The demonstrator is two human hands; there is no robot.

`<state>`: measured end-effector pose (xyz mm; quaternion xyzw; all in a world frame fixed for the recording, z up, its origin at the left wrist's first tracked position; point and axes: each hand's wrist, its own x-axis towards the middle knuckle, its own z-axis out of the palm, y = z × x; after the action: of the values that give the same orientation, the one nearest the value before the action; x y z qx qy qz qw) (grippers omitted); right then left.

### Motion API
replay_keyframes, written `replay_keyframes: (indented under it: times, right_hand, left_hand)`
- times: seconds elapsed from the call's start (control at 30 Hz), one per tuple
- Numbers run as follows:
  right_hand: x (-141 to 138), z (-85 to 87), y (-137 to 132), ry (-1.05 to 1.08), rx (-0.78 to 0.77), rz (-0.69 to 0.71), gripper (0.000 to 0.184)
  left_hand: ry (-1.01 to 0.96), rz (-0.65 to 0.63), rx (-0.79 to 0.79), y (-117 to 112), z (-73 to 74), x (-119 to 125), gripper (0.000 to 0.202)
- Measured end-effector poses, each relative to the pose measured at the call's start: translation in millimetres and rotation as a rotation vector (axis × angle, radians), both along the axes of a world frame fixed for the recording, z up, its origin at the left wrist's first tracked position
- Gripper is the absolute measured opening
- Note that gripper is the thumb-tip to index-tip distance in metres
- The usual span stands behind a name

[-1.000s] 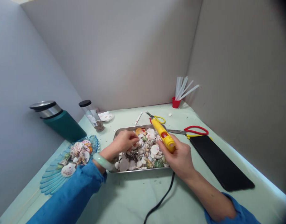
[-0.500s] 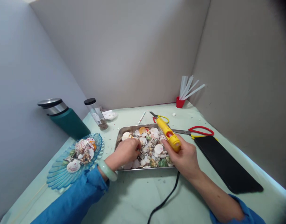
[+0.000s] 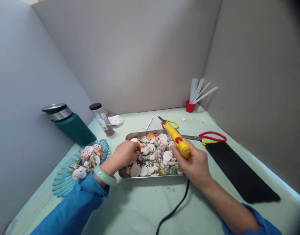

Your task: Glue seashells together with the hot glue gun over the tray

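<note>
My right hand (image 3: pixel 194 164) grips a yellow hot glue gun (image 3: pixel 177 141) by its handle, over the right side of a metal tray (image 3: pixel 152 177). A black cord (image 3: pixel 174 209) trails down from below that hand. Mixed seashells (image 3: pixel 156 158) in white, orange and green fill the tray. Above the tray's left part, my left hand (image 3: pixel 125 152) has its fingers pinched together; anything between them is too hidden to name. Left of this hand, a blue scalloped glass dish (image 3: pixel 64 182) bears a cluster of shells (image 3: pixel 88 158).
A teal tumbler (image 3: pixel 75 129) and a black-capped jar (image 3: pixel 102 120) stand on the left. Behind the tray lie a white marker (image 3: pixel 150 123) and small scissors (image 3: pixel 173 124). Large red-and-yellow scissors (image 3: pixel 212 136), a black slab (image 3: pixel 240 171) and a red cup (image 3: pixel 190 106) with glue sticks (image 3: pixel 197 91) occupy the right.
My left hand has moved left and slightly up, from among the shells toward the tray's left edge. The glue gun stays in my right hand, nearly unmoved. The view has shifted slightly.
</note>
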<state>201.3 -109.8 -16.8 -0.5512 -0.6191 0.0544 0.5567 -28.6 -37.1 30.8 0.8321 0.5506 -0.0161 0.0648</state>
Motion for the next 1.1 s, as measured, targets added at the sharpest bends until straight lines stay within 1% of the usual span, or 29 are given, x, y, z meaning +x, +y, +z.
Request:
replay_keyframes:
  times: [0.1,0.17,0.23,0.3,0.37,0.47,0.57,0.67,0.8,0.87,0.9,0.93,0.97,1.0,1.07,1.1]
  right_hand:
    - [0.3,-0.9,0.3,-0.001,0.002,0.007,0.025]
    - [0.3,-2.0,0.6,0.003,0.005,0.003,0.026]
    - [0.0,-2.7,1.1,0.003,0.011,-0.003,0.027]
    - [-0.2,-2.9,1.5,0.002,0.015,-0.006,0.027]
    - [-0.3,-2.3,1.6,0.002,0.011,-0.004,0.027]
    - [-0.6,-0.9,0.9,0.002,-0.005,0.004,0.027]
    - [-1.0,0.4,0.2,0.002,-0.004,0.005,0.027]
    - [-1.0,1.1,-0.1,0.002,-0.002,0.004,0.027]
    - [-0.8,1.9,-0.1,0.001,-0.025,0.012,0.027]
    - [-0.8,2.4,-0.3,0.005,-0.03,0.016,0.027]
    - [-0.8,2.6,-0.4,0.01,-0.031,0.019,0.027]
    - [-0.7,2.7,-0.6,0.018,-0.032,0.023,0.027]
    - [-0.5,2.6,-0.7,0.03,-0.034,0.027,0.026]
    - [-0.2,2.3,-0.9,0.049,-0.039,0.03,0.025]
    - [0.5,1.3,-1.1,0.11,-0.072,0.049,0.023]
    - [0.5,0.9,-1.1,0.155,-0.101,0.074,0.023]
  left_hand:
    - [0.031,0.005,0.026,-3.0,3.0,0.4,0.019]
    - [0.021,-0.024,0.072,-6.8,3.3,6.0,0.019]
    - [-0.001,-0.111,0.095,-11.3,1.9,15.2,0.02]
    - [-0.001,-0.218,0.069,-15.0,-0.9,25.6,0.02]
    - [0.033,-0.275,0.049,-16.7,-4.4,34.5,0.018]
    - [0.09,-0.326,0.031,-15.3,-9.2,41.6,0.017]
    - [0.143,-0.354,0.032,-12.8,-11.5,42.5,0.016]
    - [0.164,-0.358,0.032,-12.4,-10.6,41.6,0.016]
    - [0.096,-0.32,-0.006,-14.0,-6.0,38.4,0.012]
    - [-0.011,-0.271,-0.008,-14.9,-3.5,35.0,0.011]
    - [-0.098,-0.229,-0.025,-15.3,-2.5,32.9,0.011]
    - [-0.212,-0.17,-0.074,-15.8,-1.8,30.7,0.01]
    - [-0.354,-0.096,-0.163,-16.4,-1.4,28.4,0.009]
    - [-0.521,-0.018,-0.285,-17.2,-1.4,26.2,0.008]
    - [-0.867,0.114,-0.569,-18.9,-2.0,22.3,0.014]
    - [-1.017,0.152,-0.691,-19.9,-2.7,20.7,0.018]
